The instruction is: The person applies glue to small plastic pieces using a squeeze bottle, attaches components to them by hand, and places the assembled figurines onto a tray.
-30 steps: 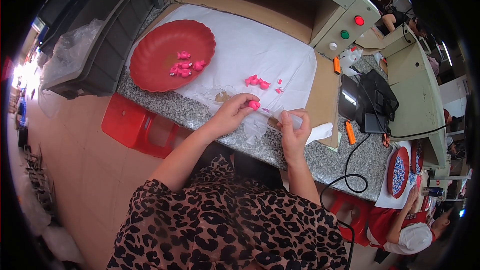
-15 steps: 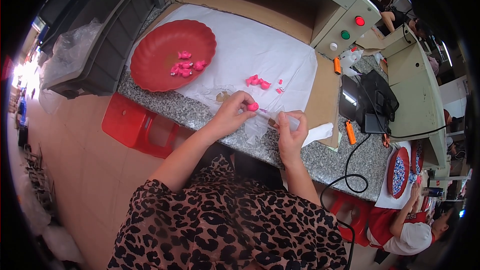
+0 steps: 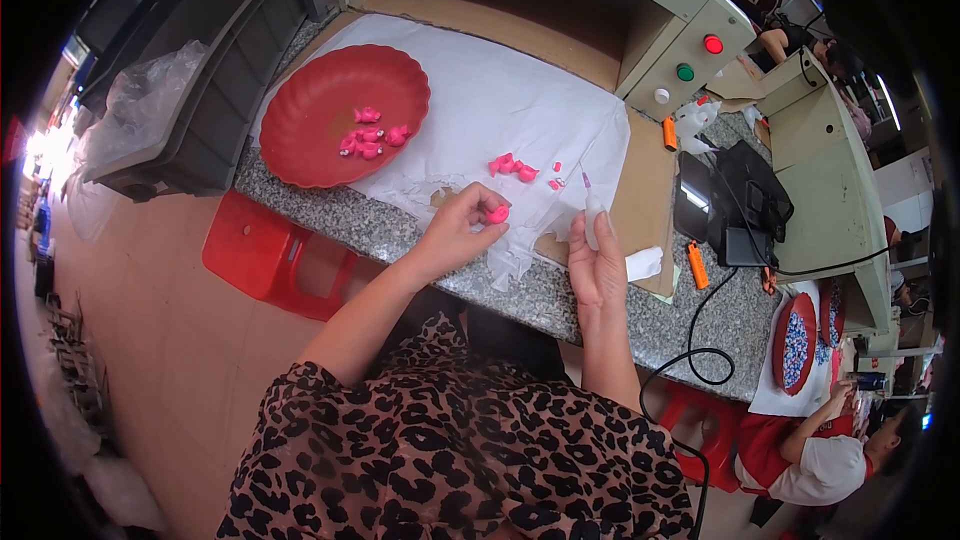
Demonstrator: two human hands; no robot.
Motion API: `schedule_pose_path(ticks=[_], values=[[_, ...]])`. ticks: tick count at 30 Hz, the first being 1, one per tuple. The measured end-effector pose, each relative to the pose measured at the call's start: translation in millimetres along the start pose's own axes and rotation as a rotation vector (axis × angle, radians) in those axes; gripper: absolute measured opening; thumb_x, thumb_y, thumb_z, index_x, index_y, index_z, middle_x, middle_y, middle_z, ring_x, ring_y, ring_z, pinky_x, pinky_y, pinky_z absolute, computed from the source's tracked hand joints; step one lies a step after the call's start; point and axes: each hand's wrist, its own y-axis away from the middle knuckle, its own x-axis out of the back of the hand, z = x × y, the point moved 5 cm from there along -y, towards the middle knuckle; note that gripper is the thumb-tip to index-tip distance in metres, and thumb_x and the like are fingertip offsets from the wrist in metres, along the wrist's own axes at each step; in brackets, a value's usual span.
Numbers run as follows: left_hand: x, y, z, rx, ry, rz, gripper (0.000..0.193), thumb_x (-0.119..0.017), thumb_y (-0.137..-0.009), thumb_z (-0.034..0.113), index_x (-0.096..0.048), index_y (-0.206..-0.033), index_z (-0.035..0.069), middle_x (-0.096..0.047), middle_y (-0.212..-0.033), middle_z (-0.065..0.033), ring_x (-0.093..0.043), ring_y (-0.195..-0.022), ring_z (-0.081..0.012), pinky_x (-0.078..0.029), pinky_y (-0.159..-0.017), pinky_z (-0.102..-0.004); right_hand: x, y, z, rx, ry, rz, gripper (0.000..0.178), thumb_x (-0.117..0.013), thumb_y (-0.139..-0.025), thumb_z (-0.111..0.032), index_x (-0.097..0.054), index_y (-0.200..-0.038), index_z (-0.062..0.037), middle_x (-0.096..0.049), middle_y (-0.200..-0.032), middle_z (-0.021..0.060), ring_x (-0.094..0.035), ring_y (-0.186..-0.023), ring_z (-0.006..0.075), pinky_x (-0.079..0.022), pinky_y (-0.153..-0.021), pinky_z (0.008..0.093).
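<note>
Head view: nearest is the person's leopard-print top (image 3: 450, 440), with both forearms reaching out over a speckled grey surface (image 3: 660, 330). The left hand (image 3: 458, 230) pinches a small, rounded pink piece (image 3: 497, 214) between thumb and forefinger, just above the torn near edge of a white sheet (image 3: 460, 90); which way the piece faces cannot be told, since the fingers cover part of it. Beside it, the right hand (image 3: 600, 270) has a pale bottle (image 3: 596, 207) between its thumb and long, nearly straight fingers, palm partly turned up. The bottle's long axis runs away from the person, its thin purplish nozzle pointing to the far side and slightly left, well apart from the pink piece. Any lettering on the bottle is too small to make out.

To the right of that hand lie a crumpled white paper (image 3: 644, 263) and an orange lighter-shaped object (image 3: 697, 265); its markings are unreadable. Farther out on the sheet are a cluster of pink figures (image 3: 513, 168) and smaller pink bits (image 3: 556, 183). To the left, a scalloped red dish (image 3: 330, 75) holds more pink figures (image 3: 370, 137), turned various ways. Beyond the sheet opens a cream cabinet (image 3: 645, 65) bearing red, green and white buttons.
</note>
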Motion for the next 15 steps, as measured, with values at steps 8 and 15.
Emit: schedule_pose_path(ticks=[8, 15], values=[[0.0, -0.3, 12.0, 0.092, 0.191, 0.050, 0.020, -0.062, -0.074, 0.001, -0.045, -0.085, 0.003, -0.050, -0.083, -0.0024, -0.049, -0.075, -0.0054, -0.043, -0.067, -0.0191, -27.2, 2.1, -32.9, -0.135, 0.390, -0.173, 0.023, -0.054, -0.078, -0.008, -0.049, -0.100, -0.0028, -0.058, -0.088, 0.0111, -0.056, -0.085, 0.0189, -0.046, -0.072, 0.0287], [-9.8, -3.7, -0.4, 0.255, 0.546, 0.012, 0.017, -0.059, -0.076, 0.002, -0.044, -0.083, 0.005, -0.052, -0.078, -0.0038, -0.051, -0.069, -0.0095, -0.043, -0.056, -0.0213, -24.3, -37.5, -20.8, 0.066, 0.946, -0.189, 0.025, -0.059, -0.074, -0.017, -0.054, -0.094, -0.0028, -0.060, -0.081, 0.0124, -0.059, -0.071, 0.0165, -0.044, -0.063, 0.0280]])
